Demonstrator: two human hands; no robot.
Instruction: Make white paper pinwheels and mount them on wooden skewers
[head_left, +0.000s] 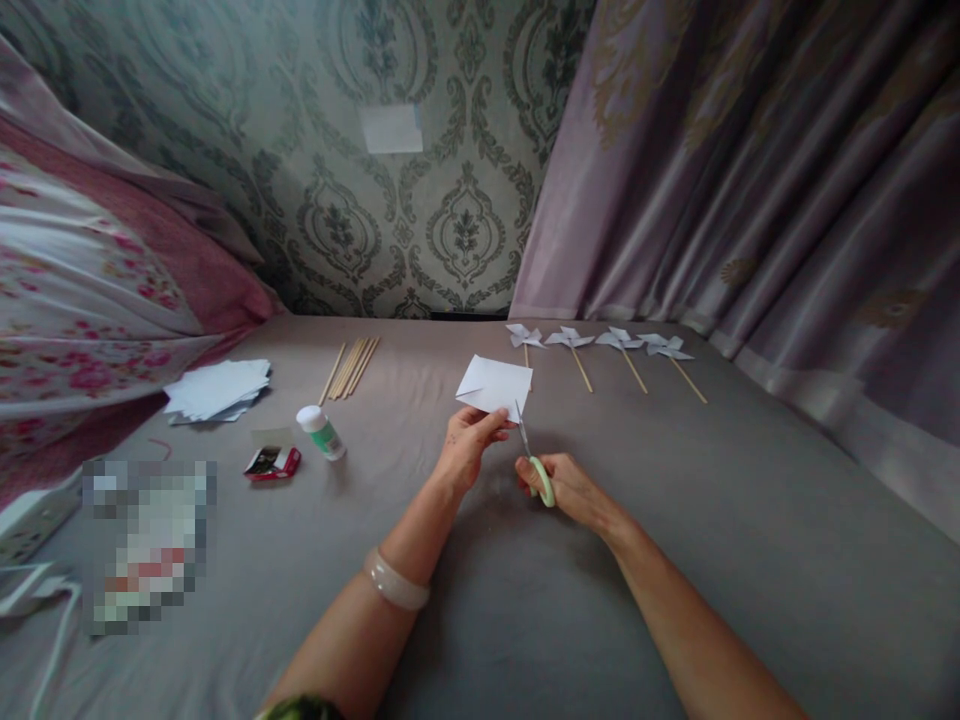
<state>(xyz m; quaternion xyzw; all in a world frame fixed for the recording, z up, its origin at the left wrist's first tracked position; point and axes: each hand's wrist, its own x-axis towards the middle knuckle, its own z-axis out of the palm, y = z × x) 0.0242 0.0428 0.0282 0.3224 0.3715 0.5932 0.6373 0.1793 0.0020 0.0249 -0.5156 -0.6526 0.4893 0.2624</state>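
My left hand (pixel 474 440) pinches the lower edge of a white square of paper (pixel 495 382), lifted above the grey cloth. A slit shows near the paper's left corner. My right hand (pixel 571 487) is closed round the pale green handles of a pair of scissors (pixel 541 482). The scissor blades meet the paper at its lower right corner, close to my left fingertips. Beyond the paper, several finished paper pinwheels (pixel 619 340) on wooden sticks lie in a row towards the right.
A stack of white paper (pixel 217 390) lies at the left, beside several wooden sticks (pixel 355 368). Nearer are a glue stick (pixel 322 433) and a small open red box (pixel 272 462). A power strip (pixel 37 520) with a cable is at the left edge. Curtains hang on both sides.
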